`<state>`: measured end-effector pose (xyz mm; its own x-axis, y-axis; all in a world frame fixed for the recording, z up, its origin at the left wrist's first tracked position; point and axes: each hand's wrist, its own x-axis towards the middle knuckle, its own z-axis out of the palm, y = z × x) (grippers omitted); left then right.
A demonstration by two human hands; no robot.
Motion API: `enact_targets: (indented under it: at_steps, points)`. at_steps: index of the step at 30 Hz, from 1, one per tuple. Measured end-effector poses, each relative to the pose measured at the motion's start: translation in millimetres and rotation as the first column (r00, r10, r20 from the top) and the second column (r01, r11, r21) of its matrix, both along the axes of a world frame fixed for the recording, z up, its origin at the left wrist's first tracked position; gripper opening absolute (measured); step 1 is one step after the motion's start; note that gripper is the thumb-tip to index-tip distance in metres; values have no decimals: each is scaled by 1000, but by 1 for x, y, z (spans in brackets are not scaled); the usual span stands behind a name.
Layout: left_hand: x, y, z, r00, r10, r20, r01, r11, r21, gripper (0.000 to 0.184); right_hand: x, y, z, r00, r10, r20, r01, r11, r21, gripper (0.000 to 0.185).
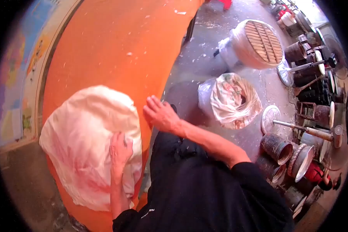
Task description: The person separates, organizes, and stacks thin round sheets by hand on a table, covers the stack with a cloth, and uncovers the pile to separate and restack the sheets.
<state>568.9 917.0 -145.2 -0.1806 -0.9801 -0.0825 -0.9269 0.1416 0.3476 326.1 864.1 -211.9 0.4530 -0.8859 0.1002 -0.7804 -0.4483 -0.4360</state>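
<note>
A large pale cloth point(79, 150) with pinkish patches lies in a rounded, bulging heap on the orange table point(116, 46). On the right part of this heap rests my left hand point(121, 149), its fingers curled into the fabric. What lies beneath the cloth is hidden. My right hand point(161, 116) is just right of the heap, at the table's edge, with its fingers stretched out and holding nothing.
Right of the table, a cloth-covered container point(236, 101) and a wrapped tub with a slatted wooden top point(263, 41) stand on the floor. Stools, metal pots point(276, 148) and stands crowd the far right. A person in red point(317, 174) is at the lower right. A colourful panel borders the left.
</note>
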Motion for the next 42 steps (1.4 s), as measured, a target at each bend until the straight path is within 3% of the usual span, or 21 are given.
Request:
enact_targets:
  at_steps: [1, 3, 5, 6, 8, 9, 11, 12, 13, 17, 19, 22, 27, 31, 33, 34, 35, 38, 40, 41, 42]
  points:
    - [-8, -11, 6, 1000, -15, -13, 14, 1000, -15, 30, -3, -4, 0, 1000, 16, 1, -16, 1000, -13, 64]
    - [-18, -30, 19, 976, -116, 183, 64, 961, 269, 31, -17, -10, 4, 997, 80, 6, -80, 997, 8, 62]
    - [-20, -50, 8, 978, -50, 203, -19, 945, 326, 25, -28, -20, 6, 985, 142, 100, -154, 979, 130, 60]
    - [-27, -68, 8, 982, -38, 187, -20, 954, 299, 25, -37, -27, 4, 969, 204, 137, -219, 970, 104, 54]
    - [-43, -103, 20, 997, 31, 65, -53, 925, 376, 23, -52, -44, -3, 906, 320, 277, -345, 937, 48, 42]
    - [-53, -117, 17, 992, 49, -116, -18, 967, 253, 22, -60, -54, -9, 847, 380, 373, -414, 910, 13, 36]
    - [-83, -153, 26, 993, 22, -120, 4, 978, 209, 20, -74, -75, -19, 757, 379, 532, -491, 867, 81, 22]
    - [-98, -172, 32, 981, 68, -181, -17, 963, 270, 18, -87, -94, 17, 819, 308, 484, -457, 861, 224, 16]
    - [-108, -187, 28, 964, 2, -264, 53, 978, 201, 19, -100, -109, 21, 824, 307, 476, -453, 862, 228, 16]
    - [-139, -253, 18, 948, -193, -254, 213, 975, 57, 24, -154, -158, 20, 970, 239, 53, -241, 889, 389, 18]
    - [-154, -285, 10, 930, -256, -264, 262, 965, -11, 26, -186, -176, 22, 990, 142, -16, -123, 906, 406, 17]
    - [-169, -324, 1, 921, -318, -224, 302, 948, -102, 29, -233, -196, 40, 998, -18, -64, 49, 859, 510, 17]
    - [-219, -378, -4, 925, -252, -285, 236, 968, -89, 30, -316, -218, 21, 984, -90, -152, 157, 841, 518, 21]
    - [-300, -440, -14, 898, -338, -282, 312, 941, -132, 30, -403, -242, 5, 963, -268, -42, 258, 857, 446, 24]
    - [-346, -474, -19, 872, -361, -331, 346, 932, -105, 29, -460, -257, -20, 867, -495, -48, 493, 842, 218, 27]
    - [-366, -485, -17, 863, -387, -324, 375, 922, -99, 29, -488, -263, -27, 809, -566, -158, 588, 787, 186, 30]
    - [-385, -494, -13, 853, -423, -307, 422, 904, -73, 30, -517, -265, -31, 744, -654, -136, 667, 737, 109, 36]
    - [-448, -537, -3, 826, -498, -263, 495, 865, -84, 31, -591, -277, -50, 605, -781, -157, 796, 598, 93, 49]
    - [-475, -555, 1, 813, -539, -222, 533, 841, -91, 32, -627, -284, -70, 328, -904, -275, 925, 367, -102, 77]
    - [-484, -564, 2, 794, -568, -219, 562, 822, -92, 32, -636, -286, -75, 297, -915, -271, 937, 334, -102, 77]
    - [-495, -575, 1, 799, -564, -210, 563, 824, -71, 32, -644, -291, -75, 243, -902, -356, 970, 228, 86, 89]
